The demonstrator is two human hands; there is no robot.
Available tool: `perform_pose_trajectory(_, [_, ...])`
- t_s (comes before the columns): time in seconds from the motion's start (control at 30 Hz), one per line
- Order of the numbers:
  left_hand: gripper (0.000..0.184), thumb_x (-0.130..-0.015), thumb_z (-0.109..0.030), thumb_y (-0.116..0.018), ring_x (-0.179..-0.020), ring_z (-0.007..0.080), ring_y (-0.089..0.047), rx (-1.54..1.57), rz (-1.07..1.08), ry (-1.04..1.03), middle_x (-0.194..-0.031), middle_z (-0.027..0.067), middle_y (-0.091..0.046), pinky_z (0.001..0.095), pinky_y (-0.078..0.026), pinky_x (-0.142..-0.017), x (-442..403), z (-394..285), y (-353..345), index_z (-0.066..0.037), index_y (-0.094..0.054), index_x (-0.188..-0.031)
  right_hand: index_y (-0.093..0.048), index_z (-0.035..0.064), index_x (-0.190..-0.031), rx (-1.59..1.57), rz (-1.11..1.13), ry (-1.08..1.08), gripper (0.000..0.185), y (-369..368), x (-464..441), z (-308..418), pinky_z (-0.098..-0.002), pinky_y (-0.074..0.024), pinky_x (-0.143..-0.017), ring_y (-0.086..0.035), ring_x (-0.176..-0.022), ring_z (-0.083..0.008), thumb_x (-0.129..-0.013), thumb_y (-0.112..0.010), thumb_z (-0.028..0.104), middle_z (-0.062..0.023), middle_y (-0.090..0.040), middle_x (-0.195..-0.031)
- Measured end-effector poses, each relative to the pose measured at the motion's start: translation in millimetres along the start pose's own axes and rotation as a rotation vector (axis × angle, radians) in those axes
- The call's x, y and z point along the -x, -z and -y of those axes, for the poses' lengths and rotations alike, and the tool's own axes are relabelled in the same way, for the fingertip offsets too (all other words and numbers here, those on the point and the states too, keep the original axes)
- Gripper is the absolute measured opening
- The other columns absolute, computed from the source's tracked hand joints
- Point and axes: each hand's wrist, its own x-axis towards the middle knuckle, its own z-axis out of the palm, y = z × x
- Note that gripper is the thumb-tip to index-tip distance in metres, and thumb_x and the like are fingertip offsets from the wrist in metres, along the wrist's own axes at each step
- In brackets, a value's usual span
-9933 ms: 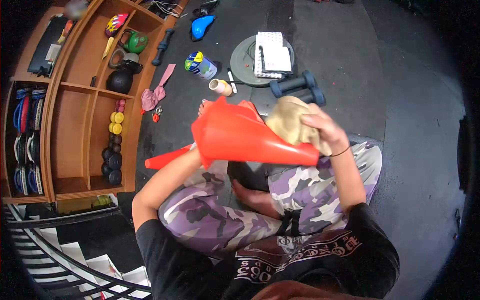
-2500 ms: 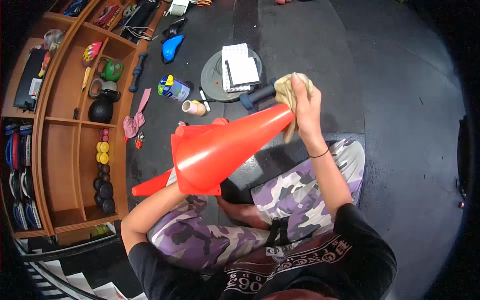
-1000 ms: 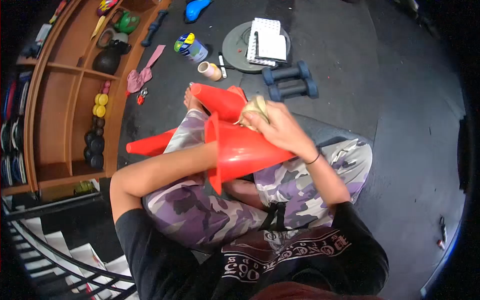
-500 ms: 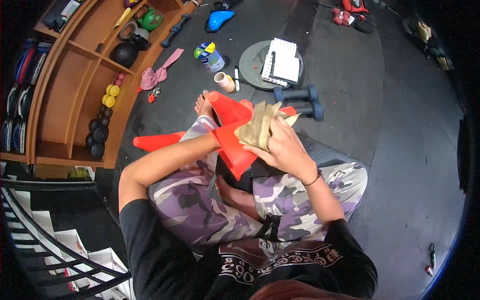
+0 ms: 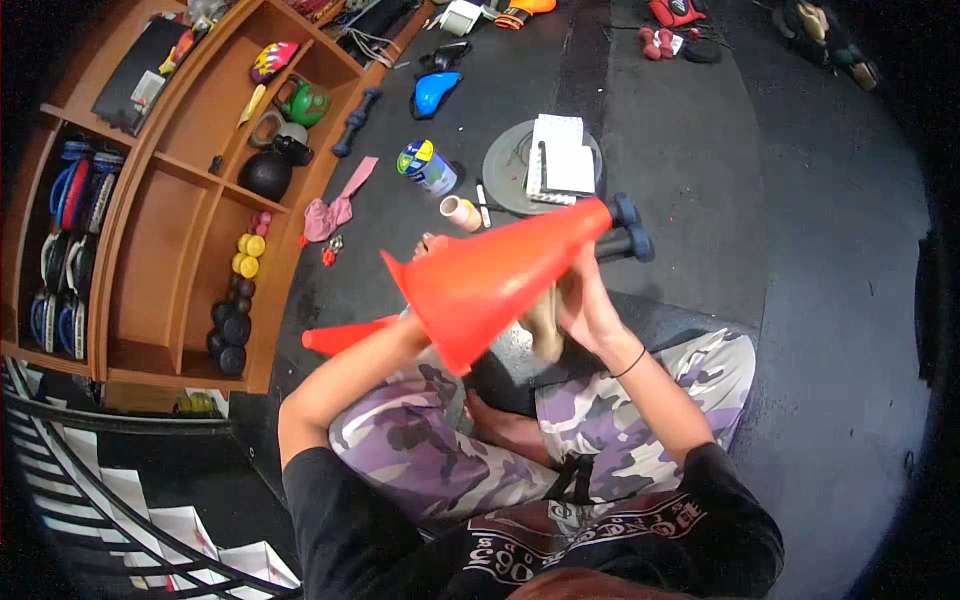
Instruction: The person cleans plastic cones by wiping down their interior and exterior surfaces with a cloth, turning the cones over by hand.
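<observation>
A large orange cone (image 5: 495,275) is tilted in front of me, its narrow end up and to the right. My left forearm (image 5: 375,350) runs up to the wide end, and my left hand is hidden by the cone. Just below the narrow end, my right hand (image 5: 592,305) is closed on a beige cloth (image 5: 544,325) that hangs beneath the cone. Part of that hand is behind the cone, and I cannot tell whether it also grips it. Another orange cone (image 5: 345,335) lies beyond my left forearm.
A grey weight plate (image 5: 505,170) carries an open notebook (image 5: 565,165). Nearby are dark dumbbells (image 5: 628,243), a tape roll (image 5: 460,212), a marker (image 5: 483,205), a can (image 5: 428,168) and a pink cloth (image 5: 328,215). A wooden shelf (image 5: 165,270) with weights stands left.
The cone has swung across in front, its narrow end now pointing right. The beige cloth, earlier spread over the cones, now hangs below in my right hand. The view has shifted left.
</observation>
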Motion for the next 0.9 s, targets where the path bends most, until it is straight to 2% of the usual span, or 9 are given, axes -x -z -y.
perform_pose_trajectory(0.17, [0.043,-0.095,-0.029,-0.054,-0.118,0.0227,-0.056,-0.128,0.008,-0.022,-0.128,0.0087,-0.059,0.0397,-0.046,-0.098,-1,-5,19,-0.007,-0.052,-0.132,-0.042,0.0058,-0.138,0.054,-0.225,-0.064,0.074,17,-5,3,-0.0427,-0.0420,-0.105,-0.051,-0.124,-0.0242,-0.090,-0.054,0.060,-0.0112,-0.052,-0.134])
perform_pose_trajectory(0.27, [0.043,-0.095,-0.029,-0.054,-0.118,0.0227,-0.056,-0.224,-0.003,-0.027,-0.128,0.0087,-0.059,0.0397,-0.046,-0.098,-12,-43,38,-0.007,-0.053,-0.132,-0.054,0.0086,-0.120,-0.195,-0.218,0.156,0.056,21,-14,35,-0.0391,-0.0488,-0.093,-0.061,-0.102,-0.0203,-0.092,-0.055,0.057,-0.0072,-0.062,-0.113])
perform_pose_trajectory(0.3, [0.030,-0.098,-0.019,-0.050,-0.106,0.0202,-0.062,-0.212,0.196,0.418,-0.119,0.0095,-0.064,0.0342,-0.049,-0.091,-25,-81,46,0.000,-0.059,-0.120,-0.056,0.0066,-0.115,-0.202,-0.265,0.175,0.056,28,-16,46,-0.0386,-0.0488,-0.093,-0.061,-0.101,-0.0204,-0.092,-0.052,0.058,-0.0076,-0.063,-0.110])
perform_pose_trajectory(0.37, [0.023,-0.099,-0.012,-0.046,-0.092,0.0162,-0.065,0.190,0.007,0.201,-0.102,0.0094,-0.068,0.0293,-0.050,-0.084,-19,-99,41,0.003,-0.061,-0.107,-0.057,0.0043,-0.122,-0.175,-0.235,0.232,0.066,51,-21,64,-0.0403,-0.0488,-0.093,-0.060,-0.107,-0.0227,-0.093,-0.044,0.063,-0.0096,-0.061,-0.120])
perform_pose_trajectory(0.5, [0.018,-0.100,-0.014,-0.049,-0.085,0.0098,-0.058,0.304,-0.080,0.159,-0.088,0.0048,-0.063,0.0269,-0.046,-0.080,-9,-69,63,0.001,-0.059,-0.101,-0.058,0.0080,-0.123,-0.248,-0.148,0.254,0.058,51,-7,78,-0.0424,-0.0486,-0.095,-0.058,-0.113,-0.0235,-0.095,-0.045,0.057,-0.0102,-0.060,-0.124])
perform_pose_trajectory(0.67, [0.085,-0.079,-0.032,-0.076,-0.085,0.0211,-0.057,-0.372,-0.162,0.184,-0.086,0.0095,-0.054,0.0345,-0.047,-0.079,-6,-83,62,-0.009,-0.031,-0.148,-0.058,0.0093,-0.120,-0.612,0.068,0.002,0.055,28,-10,47,-0.0423,-0.0482,-0.096,-0.058,-0.113,-0.0231,-0.094,-0.047,0.056,-0.0098,-0.060,-0.124])
perform_pose_trajectory(0.77, [0.100,-0.073,-0.032,-0.079,-0.097,0.0309,-0.052,-0.629,-0.239,-0.407,-0.109,0.0162,-0.050,0.0400,-0.043,-0.089,-8,-56,61,-0.008,-0.021,-0.151,-0.059,0.0101,-0.119,-0.819,0.197,-0.169,0.053,14,-11,27,-0.0422,-0.0480,-0.096,-0.058,-0.113,-0.0229,-0.094,-0.048,0.055,-0.0096,-0.059,-0.124])
perform_pose_trajectory(0.87, [0.095,-0.073,-0.031,-0.078,-0.115,0.0337,-0.052,-0.303,0.088,0.276,-0.134,0.0195,-0.045,0.0390,-0.041,-0.099,5,-98,74,-0.007,-0.026,-0.149,-0.059,0.0105,-0.117,-0.899,0.228,-0.272,0.052,1,-7,16,-0.0413,-0.0476,-0.096,-0.058,-0.112,-0.0224,-0.094,-0.048,0.055,-0.0092,-0.060,-0.122])
perform_pose_trajectory(0.9, [0.091,-0.074,-0.029,-0.078,-0.119,0.0325,-0.050,-0.131,0.083,0.273,-0.137,0.0199,-0.043,0.0392,-0.040,-0.101,20,-70,80,-0.007,-0.028,-0.147,-0.059,0.0104,-0.116,-0.836,0.186,-0.267,0.052,-3,-6,16,-0.0405,-0.0473,-0.096,-0.059,-0.110,-0.0221,-0.094,-0.048,0.056,-0.0091,-0.060,-0.121])
